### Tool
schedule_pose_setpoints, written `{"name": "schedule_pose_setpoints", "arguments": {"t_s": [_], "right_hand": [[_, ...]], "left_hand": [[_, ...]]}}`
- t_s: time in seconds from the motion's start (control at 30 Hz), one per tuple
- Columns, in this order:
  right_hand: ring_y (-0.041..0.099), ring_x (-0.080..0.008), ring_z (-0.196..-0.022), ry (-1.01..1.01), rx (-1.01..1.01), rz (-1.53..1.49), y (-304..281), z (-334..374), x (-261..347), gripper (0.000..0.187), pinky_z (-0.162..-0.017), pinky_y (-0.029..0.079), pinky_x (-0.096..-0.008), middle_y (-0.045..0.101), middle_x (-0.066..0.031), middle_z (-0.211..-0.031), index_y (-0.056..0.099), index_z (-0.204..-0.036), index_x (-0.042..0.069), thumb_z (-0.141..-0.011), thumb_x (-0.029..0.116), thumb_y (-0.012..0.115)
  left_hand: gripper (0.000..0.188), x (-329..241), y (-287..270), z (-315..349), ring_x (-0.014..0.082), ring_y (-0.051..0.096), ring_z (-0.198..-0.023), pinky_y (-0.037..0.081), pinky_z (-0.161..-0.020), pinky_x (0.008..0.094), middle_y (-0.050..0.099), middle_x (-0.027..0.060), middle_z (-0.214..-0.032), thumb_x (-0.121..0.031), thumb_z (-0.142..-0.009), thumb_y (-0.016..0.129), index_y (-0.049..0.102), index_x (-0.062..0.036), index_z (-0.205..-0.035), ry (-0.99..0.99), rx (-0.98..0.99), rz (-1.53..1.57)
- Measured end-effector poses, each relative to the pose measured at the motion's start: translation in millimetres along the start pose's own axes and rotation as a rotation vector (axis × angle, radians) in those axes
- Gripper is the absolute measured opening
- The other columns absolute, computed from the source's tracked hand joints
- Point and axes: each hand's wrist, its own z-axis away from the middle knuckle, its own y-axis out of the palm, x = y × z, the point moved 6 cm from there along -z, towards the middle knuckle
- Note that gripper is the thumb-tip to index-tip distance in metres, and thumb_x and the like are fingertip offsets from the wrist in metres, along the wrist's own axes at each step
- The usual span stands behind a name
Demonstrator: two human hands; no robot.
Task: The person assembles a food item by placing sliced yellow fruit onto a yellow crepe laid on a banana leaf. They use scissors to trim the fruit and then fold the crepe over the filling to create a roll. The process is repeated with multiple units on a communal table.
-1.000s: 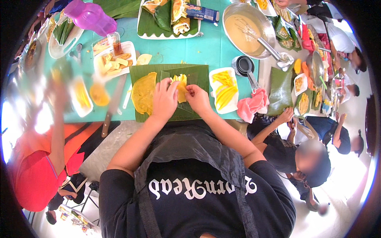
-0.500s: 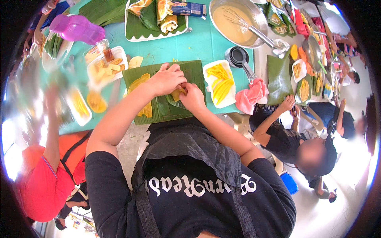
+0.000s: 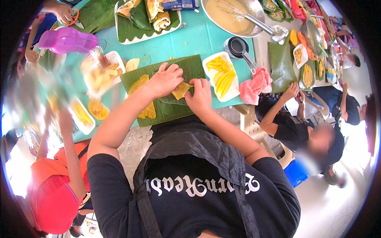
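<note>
Your right hand (image 3: 199, 95) has drawn away from your left hand (image 3: 168, 80) since half a second ago, leaving a gap between them, and another person's hand (image 3: 63, 12) with orange-handled scissors (image 3: 75, 19) has come into view, far up and left of your fingers.

White ornate lettering (image 3: 190, 185) runs across your black shirt (image 3: 186, 212), below your fingers, upside down from this view and partly covered by your dark apron (image 3: 186, 139). Beyond your fingers, cut by the upper edge, a blue package (image 3: 176, 4) carries pale print too small to make out.

Between your hands lies the yellow piece (image 3: 181, 91), soft, with an uneven edge, partly hidden under your left fingers. Those are bent and close together, palm down; you cannot tell from here whether they grip it. Your right fingertips are curled at its near-right edge; whether they pinch it does not show. Beneath both hands, the green leaf (image 3: 166, 111) lies ribbed and glossy on the turquoise tabletop (image 3: 154, 49). A flat yellow sheet (image 3: 147, 112) rests on it left of your fingers, crossed by your left forearm.

Right of your right fingers sits a white tray (image 3: 211, 78) of bright yellow strips (image 3: 224, 81), with a pink cloth (image 3: 254, 85) just beyond.
</note>
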Motion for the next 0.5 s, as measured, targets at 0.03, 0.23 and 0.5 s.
{"name": "schedule_pose_setpoints", "arguments": {"t_s": [0.03, 0.23, 0.5], "right_hand": [[0.056, -0.0369, -0.091, -0.065, -0.029, 0.031, -3, 1, 5, 0.025, -0.082, 0.047, -0.0451, 0.058, -0.0148, -0.098, 0.06, -0.097, 0.004, -0.074, 0.01, 0.067], [0.059, -0.0356, -0.092, -0.037, 0.115, -0.048, 23, 10, -2, 0.027, -0.081, 0.049, -0.0443, 0.062, -0.0158, -0.092, 0.064, -0.099, 0.002, -0.076, 0.016, 0.068], [0.061, -0.0361, -0.092, 0.105, 0.221, -0.002, 31, 5, 0, 0.033, -0.081, 0.05, -0.0444, 0.063, -0.0172, -0.093, 0.064, -0.103, 0.001, -0.077, 0.021, 0.069]], "left_hand": [[0.031, 1, 1, 1, 0.0248, 0.045, -0.116, 0.032, -0.102, 0.053, 0.054, 0.0036, -0.109, -0.019, -0.071, 0.073, 0.066, -0.0105, -0.1, 0.004, 0.004, 0.0], [0.029, 2, 5, 3, 0.0251, 0.045, -0.117, 0.033, -0.102, 0.0537, 0.054, 0.0037, -0.109, -0.017, -0.072, 0.072, 0.066, -0.0113, -0.099, 0.007, -0.058, -0.014], [0.045, -7, 1, 25, 0.0279, 0.043, -0.12, 0.034, -0.099, 0.0514, 0.053, 0.0064, -0.119, -0.015, -0.073, 0.072, 0.061, -0.0147, -0.117, -0.124, -0.362, 0.057]]}}
